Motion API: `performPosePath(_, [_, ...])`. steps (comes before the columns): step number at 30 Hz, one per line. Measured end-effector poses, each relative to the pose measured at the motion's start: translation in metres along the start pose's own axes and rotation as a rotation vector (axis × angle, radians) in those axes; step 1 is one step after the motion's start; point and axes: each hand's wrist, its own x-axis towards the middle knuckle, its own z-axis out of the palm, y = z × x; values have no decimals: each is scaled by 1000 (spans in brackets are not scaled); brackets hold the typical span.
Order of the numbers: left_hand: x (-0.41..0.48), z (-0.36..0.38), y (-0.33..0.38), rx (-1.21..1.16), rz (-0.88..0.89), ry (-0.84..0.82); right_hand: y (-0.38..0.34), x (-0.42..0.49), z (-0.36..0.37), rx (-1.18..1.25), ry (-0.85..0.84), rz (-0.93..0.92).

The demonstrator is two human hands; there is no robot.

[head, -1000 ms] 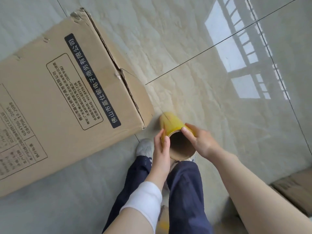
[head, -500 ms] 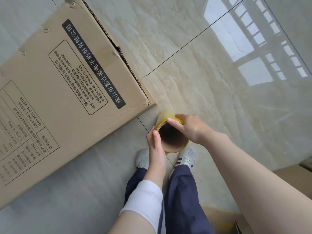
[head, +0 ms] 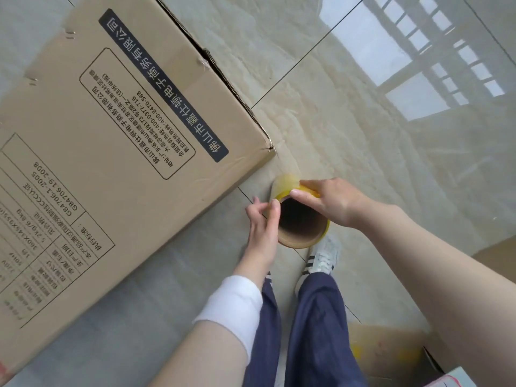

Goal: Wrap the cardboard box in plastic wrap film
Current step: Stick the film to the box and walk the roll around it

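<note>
While the person stands on the tiled floor (head: 363, 169), both hands hold a yellow film roll (head: 303, 219) end-on, its brown core open toward the camera. Right hand (head: 337, 202): fingers curled over the roll's top rim, thumb pressed on its near edge. Left hand (head: 262, 222): thumb and forefinger pinched together at the roll's left rim; whether film lies between them cannot be told. Cardboard box (head: 111, 152): on the floor, up and left of the left fingertips, untouched by either hand.
</note>
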Motion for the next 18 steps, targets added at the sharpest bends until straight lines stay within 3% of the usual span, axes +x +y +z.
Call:
performPosePath(2, [10, -9, 1, -43, 97, -74, 10, -5, 13, 144, 2, -33])
performPosePath(5, [15, -17, -4, -15, 220, -175, 18, -20, 38, 578, 37, -44])
performPosePath(8, [16, -15, -10, 66, 270, -126, 12, -26, 66, 814, 157, 83])
performPosePath(12, [-6, -10, -28, -70, 210, 107, -1, -22, 78, 747, 263, 95])
performPosePath(15, [-33, -12, -52, -131, 108, 273, -7, -24, 80, 537, 129, 35])
performPosePath(18, [-56, -22, -87, -205, -37, 254, -25, -25, 90, 315, 11, -2])
